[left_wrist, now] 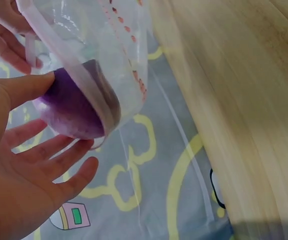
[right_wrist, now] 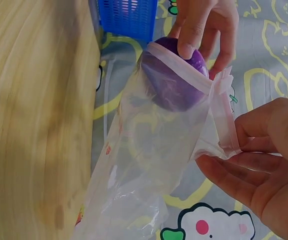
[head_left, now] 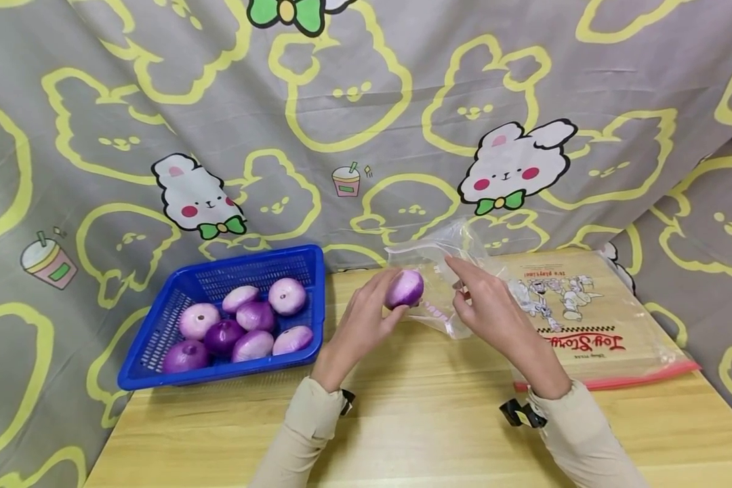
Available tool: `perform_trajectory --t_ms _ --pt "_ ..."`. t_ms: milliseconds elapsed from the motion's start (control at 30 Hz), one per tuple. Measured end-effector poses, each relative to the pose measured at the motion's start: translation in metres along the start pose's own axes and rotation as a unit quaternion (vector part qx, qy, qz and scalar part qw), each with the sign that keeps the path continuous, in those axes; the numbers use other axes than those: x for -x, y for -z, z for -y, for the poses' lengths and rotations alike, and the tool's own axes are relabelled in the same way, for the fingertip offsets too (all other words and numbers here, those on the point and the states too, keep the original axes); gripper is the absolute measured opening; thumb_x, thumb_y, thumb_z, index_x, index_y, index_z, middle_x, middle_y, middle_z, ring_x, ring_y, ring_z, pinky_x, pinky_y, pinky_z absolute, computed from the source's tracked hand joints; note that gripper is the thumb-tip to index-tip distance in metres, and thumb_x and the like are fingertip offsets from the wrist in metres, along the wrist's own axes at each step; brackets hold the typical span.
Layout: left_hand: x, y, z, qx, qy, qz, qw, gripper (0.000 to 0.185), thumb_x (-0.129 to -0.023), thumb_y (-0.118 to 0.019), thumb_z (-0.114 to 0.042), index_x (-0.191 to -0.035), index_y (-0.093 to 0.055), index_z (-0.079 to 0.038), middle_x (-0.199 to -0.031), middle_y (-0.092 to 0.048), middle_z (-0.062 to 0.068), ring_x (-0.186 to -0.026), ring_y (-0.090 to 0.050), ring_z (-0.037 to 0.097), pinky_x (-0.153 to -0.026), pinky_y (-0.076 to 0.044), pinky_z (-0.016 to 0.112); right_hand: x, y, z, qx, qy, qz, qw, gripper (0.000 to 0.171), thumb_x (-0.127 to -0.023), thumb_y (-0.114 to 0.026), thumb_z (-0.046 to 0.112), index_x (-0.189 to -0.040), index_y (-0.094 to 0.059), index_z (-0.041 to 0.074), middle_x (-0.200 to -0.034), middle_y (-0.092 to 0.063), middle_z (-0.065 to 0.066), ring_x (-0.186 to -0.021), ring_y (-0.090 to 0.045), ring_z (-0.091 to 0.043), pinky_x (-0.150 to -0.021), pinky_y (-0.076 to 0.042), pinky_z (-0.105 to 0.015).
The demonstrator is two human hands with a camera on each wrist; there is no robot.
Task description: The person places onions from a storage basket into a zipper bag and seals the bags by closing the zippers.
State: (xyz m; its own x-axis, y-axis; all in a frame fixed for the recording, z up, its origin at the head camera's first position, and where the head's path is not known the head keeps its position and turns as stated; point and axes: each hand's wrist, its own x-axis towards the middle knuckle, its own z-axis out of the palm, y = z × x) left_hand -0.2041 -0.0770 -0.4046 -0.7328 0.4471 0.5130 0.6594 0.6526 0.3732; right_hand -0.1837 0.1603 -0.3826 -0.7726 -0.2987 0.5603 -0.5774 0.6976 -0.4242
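My left hand (head_left: pixel 362 315) grips a purple onion (head_left: pixel 407 287) between thumb and fingers. In the right wrist view, the onion's lower part sits inside the mouth of a clear zip bag (right_wrist: pixel 139 145), and its top sticks out past the pink zip strip. The bag's rim also crosses the onion (left_wrist: pixel 71 107) in the left wrist view. Thumb and fingers of my right hand (head_left: pixel 494 312) pinch the bag's edge at the far side of its mouth. Below that grip the bag hangs loose and creased, with red printing on it.
A blue plastic basket (head_left: pixel 135 362) with several purple onions stands on the wooden table (head_left: pixel 402 413) to the left. Flat on the right lies a larger printed clear bag (head_left: pixel 622 301) with a red zip edge. Behind the table hangs a grey patterned cloth (head_left: pixel 402 129).
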Motion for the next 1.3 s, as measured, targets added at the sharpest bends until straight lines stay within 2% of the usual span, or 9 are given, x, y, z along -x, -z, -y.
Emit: perform_trajectory --t_ms 167,400,733,833,933,1100,1200,1300 --pt "0.002 0.000 0.002 -0.013 0.002 -0.008 0.9999 0.065 -0.088 -0.076 -0.013 -0.145 -0.046 -0.005 -0.143 -0.053 0.017 -0.127 -0.055 0.031 -0.105 -0.045 0.042 0.001 0.003 0.003 -0.006 -0.003 0.001 1.000 0.063 -0.080 -0.062 -0.012 -0.142 -0.049 -0.006 -0.141 -0.052 -0.026 -0.088 -0.071 -0.031 -0.062 -0.059 -0.033" --pt "0.002 0.002 0.001 -0.026 -0.012 -0.010 0.9995 0.051 -0.089 -0.074 -0.011 -0.136 -0.055 -0.002 -0.139 -0.054 0.021 -0.129 -0.053 0.033 -0.103 -0.046 0.048 0.001 0.006 0.002 0.001 0.007 -0.014 1.000 0.061 -0.081 -0.061 -0.012 -0.140 -0.050 -0.006 -0.139 -0.053 -0.026 -0.088 -0.072 -0.031 -0.061 -0.059 -0.033" --pt "0.003 0.005 -0.004 -0.063 -0.036 0.018 0.9972 0.024 -0.095 -0.069 -0.021 -0.113 -0.068 -0.006 -0.139 -0.055 0.018 -0.137 -0.044 0.034 -0.103 -0.042 0.056 0.000 0.008 0.002 0.026 0.007 -0.087 0.996 0.061 -0.080 -0.060 -0.015 -0.140 -0.051 -0.006 -0.138 -0.054 -0.027 -0.085 -0.070 -0.029 -0.061 -0.058 -0.036" --pt "0.003 0.006 -0.005 -0.077 -0.047 0.016 0.9958 0.016 -0.093 -0.070 -0.018 -0.103 -0.070 -0.005 -0.138 -0.056 0.020 -0.137 -0.044 0.035 -0.104 -0.041 0.056 0.000 0.010 0.002 0.032 0.009 -0.104 0.994 0.062 -0.080 -0.060 -0.015 -0.140 -0.051 -0.006 -0.139 -0.053 -0.027 -0.086 -0.069 -0.030 -0.065 -0.058 -0.039" --pt "0.003 0.006 -0.006 -0.085 -0.059 0.011 0.9945 0.007 -0.091 -0.070 -0.011 -0.095 -0.070 -0.006 -0.138 -0.056 0.020 -0.139 -0.043 0.035 -0.106 -0.041 0.054 0.001 0.011 0.001 0.040 0.013 -0.120 0.992 0.062 -0.080 -0.060 -0.015 -0.140 -0.052 -0.005 -0.140 -0.052 -0.027 -0.091 -0.069 -0.033 -0.075 -0.058 -0.044" --pt "0.002 0.007 -0.008 -0.076 -0.082 -0.007 0.9937 0.003 -0.089 -0.069 -0.003 -0.088 -0.068 -0.005 -0.138 -0.056 0.021 -0.139 -0.042 0.037 -0.108 -0.040 0.054 0.000 0.010 0.002 0.045 0.022 -0.149 0.988 0.061 -0.081 -0.059 -0.014 -0.141 -0.052 -0.004 -0.142 -0.052 -0.024 -0.115 -0.061 -0.041 -0.100 -0.047 -0.052" --pt "0.002 0.007 -0.009 -0.074 -0.096 -0.020 0.9924 0.006 -0.088 -0.070 -0.001 -0.087 -0.067 -0.006 -0.138 -0.055 0.021 -0.139 -0.041 0.039 -0.109 -0.038 0.053 -0.001 0.010 0.003 0.052 0.027 -0.166 0.984 0.062 -0.081 -0.059 -0.014 -0.142 -0.051 -0.004 -0.142 -0.052 -0.023 -0.119 -0.057 -0.043 -0.101 -0.046 -0.052" --pt "0.001 0.009 -0.011 -0.077 -0.109 -0.031 0.9906 0.006 -0.088 -0.069 0.000 -0.088 -0.068 -0.006 -0.138 -0.055 0.021 -0.140 -0.040 0.039 -0.112 -0.036 0.051 -0.002 0.010 0.004 0.060 0.032 -0.183 0.981 0.064 -0.080 -0.059 -0.015 -0.142 -0.050 -0.004 -0.142 -0.052 -0.023 -0.108 -0.060 -0.042 -0.092 -0.051 -0.052"
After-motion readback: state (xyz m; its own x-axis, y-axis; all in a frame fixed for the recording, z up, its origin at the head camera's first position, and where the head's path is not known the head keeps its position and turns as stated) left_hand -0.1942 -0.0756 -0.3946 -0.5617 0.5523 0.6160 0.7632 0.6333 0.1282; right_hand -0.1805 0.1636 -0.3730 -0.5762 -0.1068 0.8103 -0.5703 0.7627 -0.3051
